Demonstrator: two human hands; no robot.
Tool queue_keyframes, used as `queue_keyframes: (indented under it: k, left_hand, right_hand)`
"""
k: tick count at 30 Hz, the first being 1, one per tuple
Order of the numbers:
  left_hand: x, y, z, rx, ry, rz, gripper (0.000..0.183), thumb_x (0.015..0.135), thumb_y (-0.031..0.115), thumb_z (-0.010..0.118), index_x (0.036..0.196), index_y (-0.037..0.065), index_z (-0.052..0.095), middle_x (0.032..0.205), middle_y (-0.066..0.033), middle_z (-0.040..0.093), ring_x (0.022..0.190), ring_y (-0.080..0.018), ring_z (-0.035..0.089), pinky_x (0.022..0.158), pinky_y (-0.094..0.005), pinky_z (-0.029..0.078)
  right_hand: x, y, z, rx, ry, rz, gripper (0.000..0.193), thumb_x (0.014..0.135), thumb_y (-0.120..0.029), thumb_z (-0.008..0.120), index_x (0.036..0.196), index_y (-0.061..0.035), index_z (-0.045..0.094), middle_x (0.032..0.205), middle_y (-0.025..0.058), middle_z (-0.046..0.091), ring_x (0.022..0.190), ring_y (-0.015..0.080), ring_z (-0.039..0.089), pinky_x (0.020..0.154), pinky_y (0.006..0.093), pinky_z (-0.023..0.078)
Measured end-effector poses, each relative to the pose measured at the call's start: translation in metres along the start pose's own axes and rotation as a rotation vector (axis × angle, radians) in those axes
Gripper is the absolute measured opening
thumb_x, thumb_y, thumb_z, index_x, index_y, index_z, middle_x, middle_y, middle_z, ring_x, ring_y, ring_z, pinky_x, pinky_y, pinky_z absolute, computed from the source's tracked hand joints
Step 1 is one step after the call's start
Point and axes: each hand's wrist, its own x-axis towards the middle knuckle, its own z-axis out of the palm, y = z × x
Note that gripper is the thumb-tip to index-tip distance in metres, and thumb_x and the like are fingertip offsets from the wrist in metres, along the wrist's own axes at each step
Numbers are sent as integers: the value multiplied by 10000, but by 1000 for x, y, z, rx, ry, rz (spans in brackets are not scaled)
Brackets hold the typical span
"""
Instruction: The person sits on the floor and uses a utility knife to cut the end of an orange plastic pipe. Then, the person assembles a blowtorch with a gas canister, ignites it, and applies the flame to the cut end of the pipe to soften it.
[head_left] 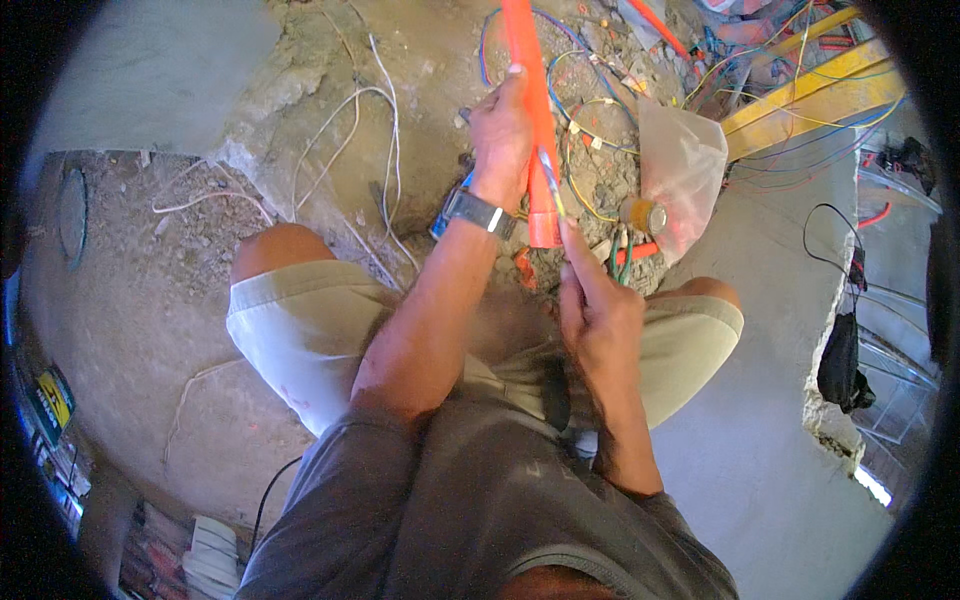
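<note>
1. Orange plastic makes up the pipe (543, 120), which in the head view runs down from the upper edge and ends in a slightly wider collar (545, 232) between the person's bent knees.
2. The left hand (500, 130) is closed around the pipe from its left side, above the collar, with the thumb lying along the pipe; a dark watch (475, 210) sits on that wrist.
3. The right hand (605, 310), just below and right of the collar, pinches a thin tool (553, 188), index finger stretched along it. The tool overlaps the lower pipe in this view; whether it touches the surface I cannot tell.
4. Right of the pipe's lower end stands a small round container (643, 215) with a yellowish side, next to a translucent plastic bag (685, 165). Green wires (624, 258) lie below the container, near a short orange piece (643, 252).
5. Left of the pipe, pale cables (396, 130) loop over rough, dusty ground, and a blue object (440, 222), partly hidden, lies behind the watch.
6. Farther right of the pipe, beyond the bag, yellow beams (820, 95) lie among coloured wires, above smooth grey concrete (765, 320).
</note>
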Motion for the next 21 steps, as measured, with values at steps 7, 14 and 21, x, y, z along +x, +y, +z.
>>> queue_keyframes:
  k: [7,14,21]
  left_hand:
    - [-10,0,-4,-82,39,-68,431,1045,442,620,1013,17,684,822,-41,627,699,-157,601,622,-356,509]
    - [-4,-4,-3,-72,62,-143,463,1046,505,605,1058,50,687,823,-50,640,674,-165,611,588,-357,511]
    - [-1,0,1,-59,30,-83,445,1039,472,621,979,34,675,816,-58,626,657,-179,593,588,-366,504]
  right_hand:
    - [16,-4,3,-31,-75,40,649,914,-18,674,1537,-132,529,965,208,760,733,358,738,663,447,589]
    - [-12,-8,-9,17,-46,57,604,920,-11,667,1506,-115,562,974,206,765,692,360,729,647,440,587]
    - [4,-1,4,39,21,33,571,937,-14,662,1491,-126,585,819,214,690,632,319,672,616,415,553]
